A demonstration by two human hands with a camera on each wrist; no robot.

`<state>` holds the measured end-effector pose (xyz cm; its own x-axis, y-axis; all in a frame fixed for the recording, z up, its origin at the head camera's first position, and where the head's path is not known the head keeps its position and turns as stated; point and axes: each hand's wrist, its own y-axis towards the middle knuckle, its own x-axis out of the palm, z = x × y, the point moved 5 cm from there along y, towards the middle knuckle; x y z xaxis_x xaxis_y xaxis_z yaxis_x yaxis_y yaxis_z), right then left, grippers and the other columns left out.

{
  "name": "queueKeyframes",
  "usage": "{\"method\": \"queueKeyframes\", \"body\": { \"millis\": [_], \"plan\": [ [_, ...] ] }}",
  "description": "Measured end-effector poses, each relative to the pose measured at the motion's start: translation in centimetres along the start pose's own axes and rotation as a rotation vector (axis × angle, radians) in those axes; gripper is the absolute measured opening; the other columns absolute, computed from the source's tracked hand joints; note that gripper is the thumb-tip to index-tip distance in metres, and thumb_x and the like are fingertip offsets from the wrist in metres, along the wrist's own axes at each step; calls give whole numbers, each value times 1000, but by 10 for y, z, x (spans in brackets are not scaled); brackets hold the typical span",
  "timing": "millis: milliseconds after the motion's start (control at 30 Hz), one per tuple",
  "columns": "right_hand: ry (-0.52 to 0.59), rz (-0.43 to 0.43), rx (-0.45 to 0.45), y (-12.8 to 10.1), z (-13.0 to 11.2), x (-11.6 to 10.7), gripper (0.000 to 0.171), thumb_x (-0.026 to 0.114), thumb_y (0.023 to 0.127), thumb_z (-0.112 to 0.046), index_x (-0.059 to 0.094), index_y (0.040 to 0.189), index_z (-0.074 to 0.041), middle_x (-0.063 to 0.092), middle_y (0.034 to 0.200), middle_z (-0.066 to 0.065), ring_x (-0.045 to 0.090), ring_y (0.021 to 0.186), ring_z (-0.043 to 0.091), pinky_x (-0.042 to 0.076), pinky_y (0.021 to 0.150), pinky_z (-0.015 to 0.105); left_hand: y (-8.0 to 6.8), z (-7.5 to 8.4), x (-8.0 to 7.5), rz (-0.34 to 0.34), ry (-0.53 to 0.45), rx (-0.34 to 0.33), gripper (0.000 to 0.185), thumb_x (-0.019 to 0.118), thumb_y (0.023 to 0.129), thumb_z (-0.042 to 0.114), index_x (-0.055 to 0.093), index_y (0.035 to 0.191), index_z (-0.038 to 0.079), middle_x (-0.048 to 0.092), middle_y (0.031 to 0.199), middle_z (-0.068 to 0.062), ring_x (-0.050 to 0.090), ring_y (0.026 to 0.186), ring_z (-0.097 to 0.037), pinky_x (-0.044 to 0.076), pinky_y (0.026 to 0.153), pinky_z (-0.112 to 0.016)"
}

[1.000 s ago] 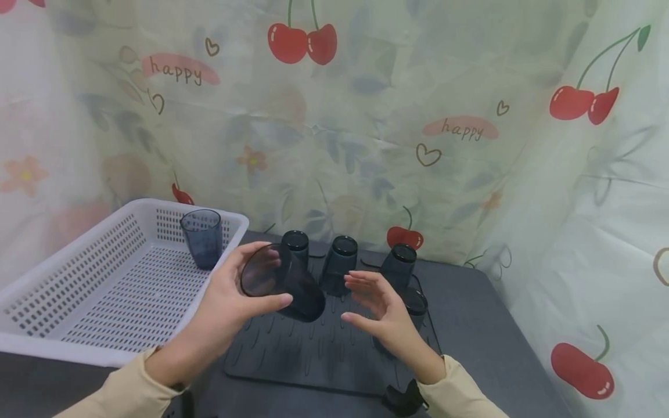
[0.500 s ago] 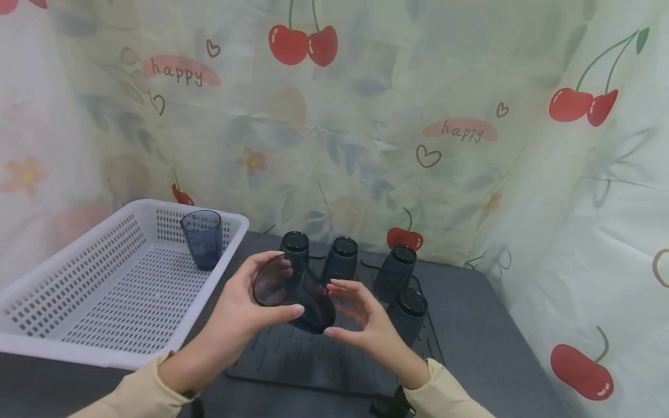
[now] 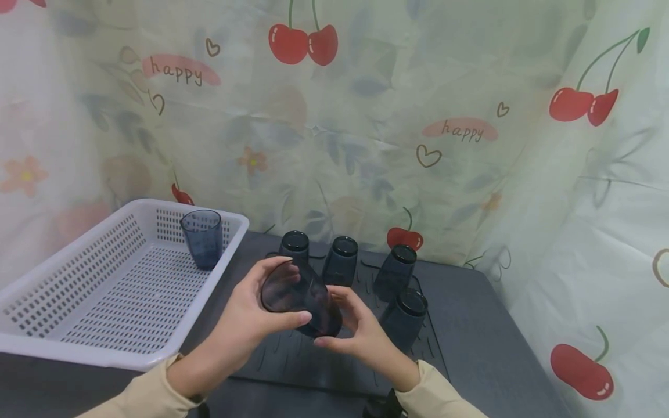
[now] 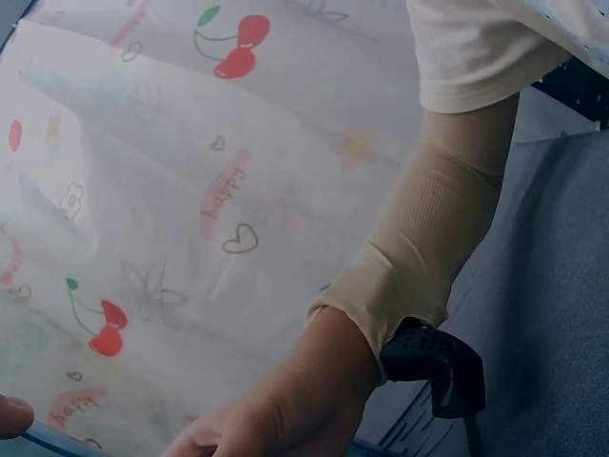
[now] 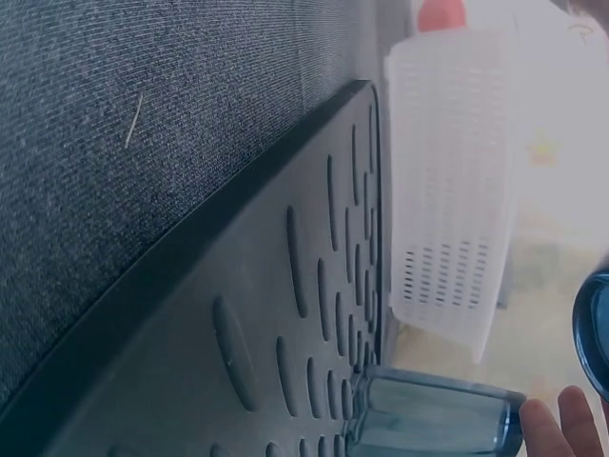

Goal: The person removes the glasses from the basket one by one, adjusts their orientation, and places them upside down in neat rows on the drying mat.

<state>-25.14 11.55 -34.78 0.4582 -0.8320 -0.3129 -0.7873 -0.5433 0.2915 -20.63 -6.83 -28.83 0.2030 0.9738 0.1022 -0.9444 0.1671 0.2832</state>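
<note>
A dark translucent cup [image 3: 292, 289] hangs tilted above the black drying mat [image 3: 292, 363], its mouth turned toward me. My left hand [image 3: 284, 290] grips it round the rim end, thumb below and fingers over the top. The right hand [image 3: 334, 320] cups its base, thumb underneath and fingers curled against the bottom. In the right wrist view an edge of the held cup [image 5: 595, 333] shows beside a fingertip [image 5: 561, 424]. Only the right arm's beige sleeve [image 4: 447, 219] and a black wrist strap [image 4: 433, 367] fill the left wrist view.
Several dark cups stand upside down on the mat: two at the back [image 3: 294, 247] [image 3: 341, 258], one further right [image 3: 395, 268] and one nearer [image 3: 406, 313]. A white perforated basket [image 3: 78, 278] at left holds one upright cup [image 3: 202, 237]. A cherry-print curtain [image 3: 366, 116] closes the back and right.
The left hand carried the tilted cup a little right and down. The right hand moved left from open air and closed onto the cup's base.
</note>
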Motion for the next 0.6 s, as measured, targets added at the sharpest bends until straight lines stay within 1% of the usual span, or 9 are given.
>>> {"method": "queueKeyframes", "body": {
  "millis": [200, 367, 500, 600],
  "plan": [
    [27, -25, -18, 0, 0, 2, 70, 78, 81, -7, 41, 139, -19, 53, 135, 9, 54, 119, 16, 49, 97, 26, 0, -2, 0, -2, 9, -15, 81, 79, 74, -2, 34, 141, 5, 45, 141, -12, 45, 134, -26, 42, 107, -35],
    [37, -31, -12, -1, -1, 2, 68, 78, 81, -8, 41, 138, -15, 54, 131, 12, 56, 116, 14, 49, 95, 26, -1, -3, 1, -22, 7, -38, 81, 79, 75, 0, 34, 142, 5, 44, 141, -14, 45, 133, -27, 42, 107, -38],
    [46, -26, -18, -2, -3, -1, 68, 79, 80, -8, 42, 136, -12, 53, 129, 13, 55, 116, 15, 49, 95, 25, -1, -3, 1, -34, -13, -42, 81, 79, 75, -1, 34, 142, 6, 45, 140, -15, 46, 132, -27, 45, 104, -34],
    [47, -18, -27, -3, -5, -3, 68, 80, 79, -9, 42, 136, -12, 53, 128, 13, 55, 116, 15, 48, 97, 24, 0, -2, 1, -48, -30, -27, 81, 79, 75, -1, 34, 141, 6, 46, 139, -14, 47, 132, -28, 47, 102, -30]
  ]
}}
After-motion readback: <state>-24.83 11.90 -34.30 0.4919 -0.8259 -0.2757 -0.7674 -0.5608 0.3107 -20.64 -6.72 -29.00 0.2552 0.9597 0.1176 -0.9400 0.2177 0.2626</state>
